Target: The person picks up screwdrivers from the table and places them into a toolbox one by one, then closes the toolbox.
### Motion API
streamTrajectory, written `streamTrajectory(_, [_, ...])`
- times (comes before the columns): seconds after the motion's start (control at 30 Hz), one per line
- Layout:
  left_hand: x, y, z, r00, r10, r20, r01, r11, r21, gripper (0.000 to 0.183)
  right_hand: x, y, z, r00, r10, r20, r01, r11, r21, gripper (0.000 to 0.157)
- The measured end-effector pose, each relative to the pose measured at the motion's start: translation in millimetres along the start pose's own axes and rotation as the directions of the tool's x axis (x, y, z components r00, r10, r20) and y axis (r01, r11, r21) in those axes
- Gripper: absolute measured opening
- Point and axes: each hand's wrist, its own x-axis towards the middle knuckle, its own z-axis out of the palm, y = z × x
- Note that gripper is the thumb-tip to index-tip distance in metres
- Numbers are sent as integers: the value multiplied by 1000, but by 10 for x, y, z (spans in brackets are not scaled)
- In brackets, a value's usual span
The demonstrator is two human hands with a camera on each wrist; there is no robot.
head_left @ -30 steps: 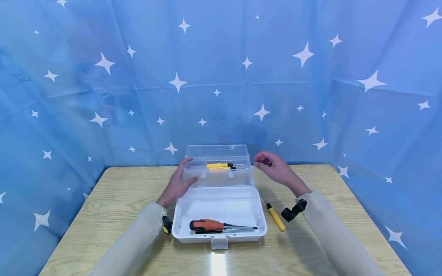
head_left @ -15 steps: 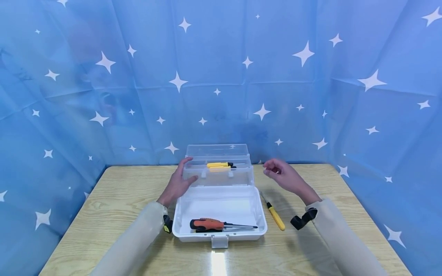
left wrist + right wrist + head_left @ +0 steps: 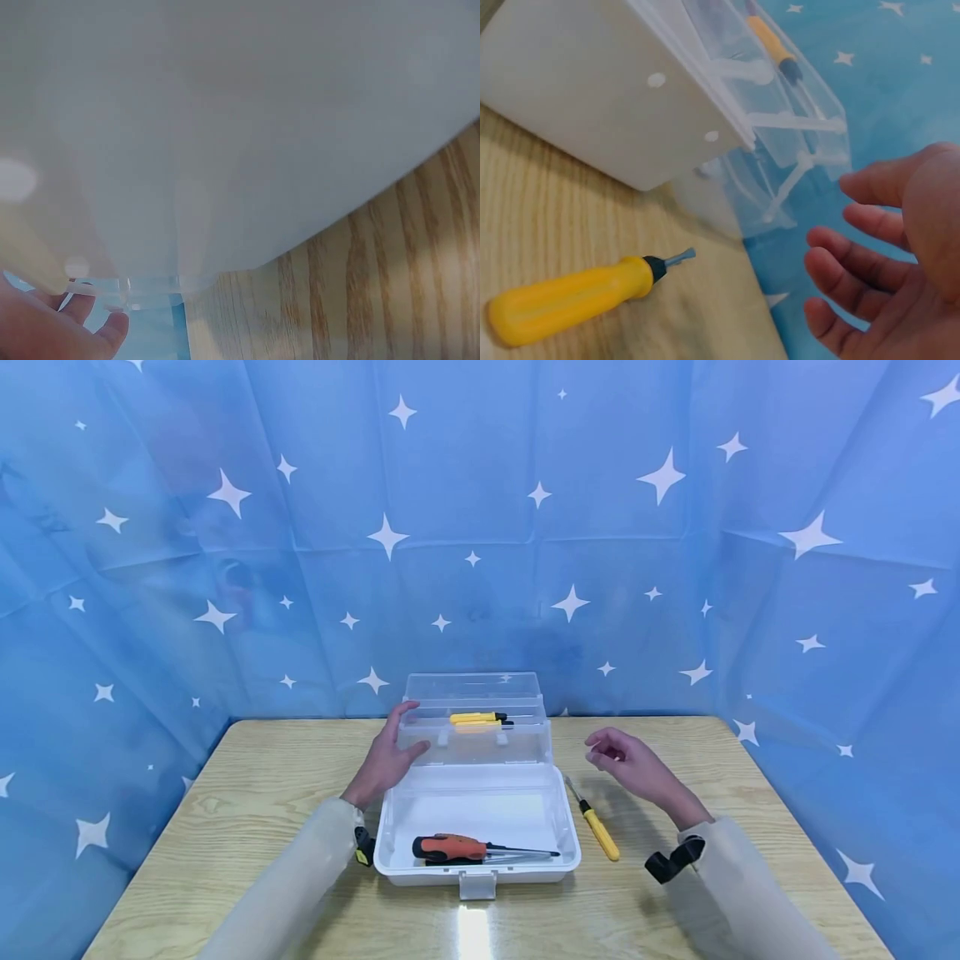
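A white toolbox point(image 3: 480, 797) stands with its clear folding tray point(image 3: 472, 747) raised behind it. My left hand point(image 3: 384, 764) grips the tray's left end, thumb at the front and fingers at the upper edge. In the tray lie yellow-handled screwdrivers point(image 3: 476, 718). An orange-and-black screwdriver point(image 3: 453, 849) lies along the front of the box's white bottom, partly covering another tool. My right hand point(image 3: 630, 768) hovers right of the tray, fingers loosely bent, holding nothing. Below it a yellow screwdriver point(image 3: 600, 835) lies on the table, its handle large in the right wrist view.
The light wooden table point(image 3: 285, 793) ends at a blue curtain point(image 3: 480, 527) with white stars, close behind the tray. A clear latch point(image 3: 477, 885) hangs at the front of the box. The raised clear lid point(image 3: 472, 686) stands behind the tray.
My right hand has moved away from the tray's right end, to the right and down toward the front. The left hand stays on the tray, and the tools have not moved.
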Motion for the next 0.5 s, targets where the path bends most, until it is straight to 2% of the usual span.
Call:
streamTrajectory(0.27, [-3,-9,6,1000,8,4,-8,1000,-18,60,-104,130,54,998,47,28,-48,998,43,24])
streamTrajectory(0.5, [-2,-10,5,1000,23,-1,-23,1000,-13,59,-198,248,106,993,89,83,-100,983,152,31])
